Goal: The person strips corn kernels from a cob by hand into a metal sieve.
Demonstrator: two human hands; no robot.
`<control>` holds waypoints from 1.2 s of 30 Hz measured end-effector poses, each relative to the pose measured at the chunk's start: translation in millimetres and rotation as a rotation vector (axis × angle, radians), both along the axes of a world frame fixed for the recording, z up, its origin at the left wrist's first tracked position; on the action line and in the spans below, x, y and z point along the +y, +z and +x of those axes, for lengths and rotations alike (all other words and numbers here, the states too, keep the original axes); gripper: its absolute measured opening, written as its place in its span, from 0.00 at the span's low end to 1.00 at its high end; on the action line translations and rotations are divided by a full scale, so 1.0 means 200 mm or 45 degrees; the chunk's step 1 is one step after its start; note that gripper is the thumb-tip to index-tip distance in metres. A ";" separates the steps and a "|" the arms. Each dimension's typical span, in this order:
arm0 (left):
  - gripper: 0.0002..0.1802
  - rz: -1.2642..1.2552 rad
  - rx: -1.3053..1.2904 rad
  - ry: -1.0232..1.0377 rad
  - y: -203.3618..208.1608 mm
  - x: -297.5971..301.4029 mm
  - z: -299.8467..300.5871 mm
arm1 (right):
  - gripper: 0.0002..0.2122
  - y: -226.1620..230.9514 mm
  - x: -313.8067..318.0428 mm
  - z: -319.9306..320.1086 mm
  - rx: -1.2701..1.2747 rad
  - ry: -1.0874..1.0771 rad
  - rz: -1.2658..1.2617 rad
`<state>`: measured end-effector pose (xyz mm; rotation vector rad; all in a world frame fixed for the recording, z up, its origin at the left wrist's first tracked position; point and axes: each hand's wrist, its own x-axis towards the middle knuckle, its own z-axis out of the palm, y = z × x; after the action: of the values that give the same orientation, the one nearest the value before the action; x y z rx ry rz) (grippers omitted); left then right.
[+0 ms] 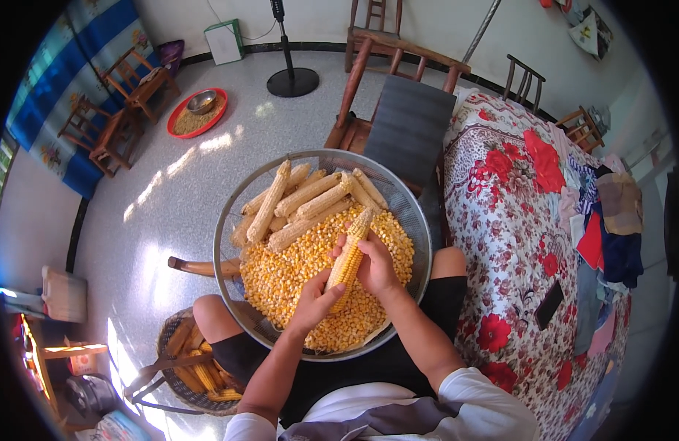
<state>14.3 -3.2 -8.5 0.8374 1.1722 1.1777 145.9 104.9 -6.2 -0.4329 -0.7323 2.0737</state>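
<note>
In the head view, an ear of corn (347, 266) is held just right of the middle of the frame, slanting from lower left to upper right. Its lower end is gripped by the left hand (317, 300), with the thumb laid along it and the fingers curled; how far they reach around cannot be told. Its upper half is clasped by the right hand (378, 266), whose fingers are closed around the side and partly hidden. Yellow kernels are seen in rows on the ear, and its upper tip is paler.

Beneath both hands, a round mesh sieve (391, 181) is set over the lap, between the knees. Its lower part is covered by loose kernels (280, 287), and pale stripped cobs (302, 195) are piled in its upper part. At lower left, more ears (199, 375) are contained in a woven basket (167, 338).

At upper left, a metal bowl (202, 101) is placed in a red tray (196, 135), near two wooden chairs. A fan base (293, 82) is seen at upper centre. On the right, a bed (501, 198) is covered with flowered cloth, on which a dark phone (549, 305) and heaped clothes (593, 250) are laid.
</note>
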 end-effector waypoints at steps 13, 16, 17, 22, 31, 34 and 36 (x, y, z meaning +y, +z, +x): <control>0.24 0.001 0.365 -0.104 0.02 0.02 0.02 | 0.09 -0.11 -0.01 -0.01 -0.095 -0.119 -0.196; 0.22 -0.006 0.287 -0.056 0.03 0.01 0.03 | 0.11 -0.11 -0.01 0.02 0.201 0.000 -0.343; 0.20 -0.035 0.206 -0.009 0.04 0.01 0.03 | 0.11 -0.09 -0.02 0.01 0.202 -0.001 -0.341; 0.21 -0.061 0.146 -0.017 -0.02 0.01 0.00 | 0.16 -0.06 -0.03 0.01 0.034 0.001 -0.136; 0.23 -0.005 0.355 -0.064 0.02 0.01 0.03 | 0.16 -0.13 -0.02 0.00 0.053 -0.054 -0.251; 0.22 -0.064 0.251 -0.006 0.02 0.00 0.01 | 0.21 -0.06 -0.05 -0.01 0.107 -0.007 -0.253; 0.22 -0.123 0.191 0.011 0.02 0.01 0.00 | 0.29 -0.03 -0.06 0.01 -0.053 0.036 -0.052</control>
<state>14.9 -1.2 -4.6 0.8593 1.3460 1.0708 147.4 93.2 -11.8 -0.4922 -0.7248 2.1150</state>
